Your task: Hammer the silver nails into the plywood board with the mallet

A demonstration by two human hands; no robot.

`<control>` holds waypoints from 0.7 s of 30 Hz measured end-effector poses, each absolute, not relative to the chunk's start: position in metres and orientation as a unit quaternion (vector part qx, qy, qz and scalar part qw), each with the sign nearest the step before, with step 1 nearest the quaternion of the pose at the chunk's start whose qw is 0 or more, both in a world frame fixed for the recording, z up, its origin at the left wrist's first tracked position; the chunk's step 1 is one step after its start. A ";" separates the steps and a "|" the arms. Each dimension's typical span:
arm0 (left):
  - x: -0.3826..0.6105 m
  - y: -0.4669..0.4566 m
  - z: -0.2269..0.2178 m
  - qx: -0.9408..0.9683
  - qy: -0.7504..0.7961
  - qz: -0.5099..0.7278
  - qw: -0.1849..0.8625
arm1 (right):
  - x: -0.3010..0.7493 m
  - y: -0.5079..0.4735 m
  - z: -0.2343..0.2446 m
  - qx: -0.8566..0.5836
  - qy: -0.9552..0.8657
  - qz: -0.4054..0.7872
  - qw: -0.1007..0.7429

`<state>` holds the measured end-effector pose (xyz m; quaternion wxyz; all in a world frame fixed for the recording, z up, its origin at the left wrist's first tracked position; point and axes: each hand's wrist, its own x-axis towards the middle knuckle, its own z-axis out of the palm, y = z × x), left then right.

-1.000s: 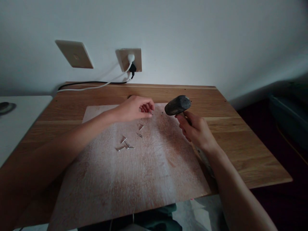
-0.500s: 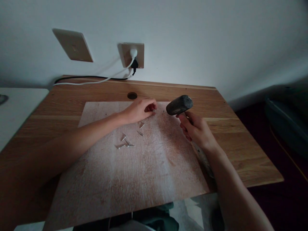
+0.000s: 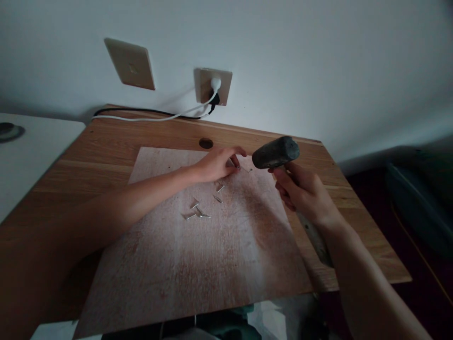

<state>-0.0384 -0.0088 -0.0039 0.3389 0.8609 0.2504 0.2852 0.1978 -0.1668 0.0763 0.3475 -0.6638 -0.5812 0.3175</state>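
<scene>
My right hand [image 3: 300, 191] is wrapped around the handle [image 3: 313, 236] of a mallet with a dark, blunt head [image 3: 276, 152], raised over the right side of a pale wood-grain board [image 3: 198, 264]. At the board's far part, my left hand [image 3: 221, 163] hovers low, its index finger stretched out and apart from the thumb. Just right of those fingers a small nail [image 3: 250, 170] shows on the board; whether it is driven in I cannot tell. Several loose silver nails [image 3: 198, 211] lie nearer me, and another nail [image 3: 220, 188] rests just below the left hand.
Beneath the board is a wooden desk [image 3: 354, 236] with a round cable hole [image 3: 205, 143]. A wall socket [image 3: 224, 87] holds a white plug and a black plug, whose cables [image 3: 141, 115] run left along the desk's back edge. A white surface [image 3: 38, 141] stands at left.
The view has shifted, so the scene sits farther right. My left index finger has stretched out and away from the thumb. The mallet remains raised in my right hand.
</scene>
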 end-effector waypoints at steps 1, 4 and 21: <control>-0.038 -0.009 -0.004 0.859 0.253 0.285 0.341 | 0.197 -0.164 0.081 -0.662 -0.593 0.307 0.341; -0.034 -0.008 -0.005 0.856 0.261 0.286 0.343 | 0.194 -0.158 0.094 -0.656 -0.625 0.279 0.318; -0.030 -0.009 -0.003 0.875 0.238 0.269 0.325 | 0.187 -0.150 0.098 -0.685 -0.646 0.229 0.247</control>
